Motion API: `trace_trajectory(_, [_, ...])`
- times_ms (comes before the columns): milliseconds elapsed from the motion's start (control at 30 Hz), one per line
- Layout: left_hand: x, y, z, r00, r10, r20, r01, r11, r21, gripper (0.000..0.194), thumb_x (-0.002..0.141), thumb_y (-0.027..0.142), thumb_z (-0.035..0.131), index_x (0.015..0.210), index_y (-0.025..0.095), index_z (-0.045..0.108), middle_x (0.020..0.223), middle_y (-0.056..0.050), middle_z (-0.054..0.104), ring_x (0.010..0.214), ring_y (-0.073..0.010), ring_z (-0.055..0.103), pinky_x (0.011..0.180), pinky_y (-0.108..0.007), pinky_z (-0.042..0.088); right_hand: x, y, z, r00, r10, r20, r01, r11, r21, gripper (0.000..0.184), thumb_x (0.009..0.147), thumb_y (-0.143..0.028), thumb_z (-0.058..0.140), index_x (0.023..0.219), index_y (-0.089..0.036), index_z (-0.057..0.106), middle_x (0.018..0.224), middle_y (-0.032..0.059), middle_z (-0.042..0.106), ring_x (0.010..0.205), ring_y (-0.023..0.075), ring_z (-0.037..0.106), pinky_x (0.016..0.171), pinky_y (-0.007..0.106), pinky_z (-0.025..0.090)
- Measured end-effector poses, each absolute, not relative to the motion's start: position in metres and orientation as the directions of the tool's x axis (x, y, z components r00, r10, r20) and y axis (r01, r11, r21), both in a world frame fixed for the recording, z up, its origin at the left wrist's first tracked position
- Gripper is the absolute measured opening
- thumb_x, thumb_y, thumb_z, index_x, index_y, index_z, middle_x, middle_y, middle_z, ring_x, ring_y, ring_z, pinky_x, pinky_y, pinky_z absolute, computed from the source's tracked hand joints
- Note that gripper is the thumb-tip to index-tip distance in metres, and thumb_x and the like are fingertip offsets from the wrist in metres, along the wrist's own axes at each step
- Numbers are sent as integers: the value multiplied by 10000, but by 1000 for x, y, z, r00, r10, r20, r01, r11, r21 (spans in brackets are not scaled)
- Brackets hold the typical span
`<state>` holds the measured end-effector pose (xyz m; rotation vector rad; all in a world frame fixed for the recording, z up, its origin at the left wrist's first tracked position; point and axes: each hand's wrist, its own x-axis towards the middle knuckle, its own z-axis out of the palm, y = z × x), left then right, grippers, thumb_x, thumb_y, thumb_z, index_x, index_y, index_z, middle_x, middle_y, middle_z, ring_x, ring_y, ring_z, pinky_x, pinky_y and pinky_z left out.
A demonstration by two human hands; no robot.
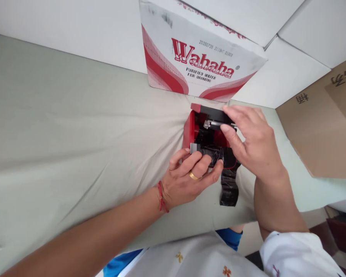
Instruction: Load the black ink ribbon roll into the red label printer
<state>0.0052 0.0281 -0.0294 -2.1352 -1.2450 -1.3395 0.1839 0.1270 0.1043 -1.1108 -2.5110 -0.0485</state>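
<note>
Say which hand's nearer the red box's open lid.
Right. The right hand is at the open lid; the left hand is at the near side of the red box.

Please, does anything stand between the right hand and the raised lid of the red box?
Nothing visible does: the right hand holds the lid by its right end. The black strip lies at the near side of the red box.

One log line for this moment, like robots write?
left hand: at red box front | right hand: on raised lid | black strip: beside box | Wahaha carton: behind
</note>
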Motion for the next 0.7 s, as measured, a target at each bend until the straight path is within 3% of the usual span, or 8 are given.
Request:
trace_trajectory(100, [5, 26, -35, 144, 605, 783, 715, -611, 341, 619, 953, 210, 845, 1464, 531, 706, 1210, -1, 777, 1217, -237, 682, 1226, -458, 501, 189, 107, 95, -650, 656, 384, 666, 735, -129, 347, 1170, -324, 580, 1430, -256, 800, 1354, 150, 819, 1212, 328, 744, 1083, 561, 612])
trace_trajectory(167, [6, 26, -37, 137, 628, 766, 685, -619, 385, 652, 947, 188, 851, 1471, 544, 697, 1222, 4, 767, 1217, -229, 684, 1226, -449, 509, 191, 98, 84, -673, 609, 420, 617, 775, -136, 307, 1154, -260, 611, 1382, -233, 816, 1266, 145, 836, 1138, 309, 746, 1005, 524, 636])
trace_trajectory(333, [8, 27, -36, 150, 559, 815, 738, -612, 285, 479, 954, 207, 856, 1321, 502, 772, 1137, 9, 771, 1144, -221, 688, 1159, -455, 536, 192, 87, 72, -669, 609, 426, 620, 773, -131, 293, 1133, -199, 648, 1367, -149, 817, 1228, 155, 852, 1100, 293, 739, 951, 463, 650])
trace_trajectory(500, [8, 33, -32, 128, 444, 887, 756, -623, 203, 422, 919, 131, 799, 1244, 401, 798, 1119, -16, 741, 1153, -215, 670, 1151, -431, 507, 193, 90, 76, -658, 646, 388, 640, 750, -164, 311, 1158, -234, 608, 1354, -171, 841, 1226, 130, 862, 1054, 267, 753, 921, 449, 651])
trace_trajectory(700, [-5, 36, -29, -63, 593, 803, 545, -653, 526, 582, 984, 220, 657, 1549, 325, 566, 1212, -74, 717, 1155, -277, 672, 1032, -476, 571, 198, 85, 64, -596, 646, 478, 589, 756, -287, 308, 1124, -203, 649, 1362, -240, 839, 1244, 122, 856, 1143, 275, 781, 998, 492, 643])
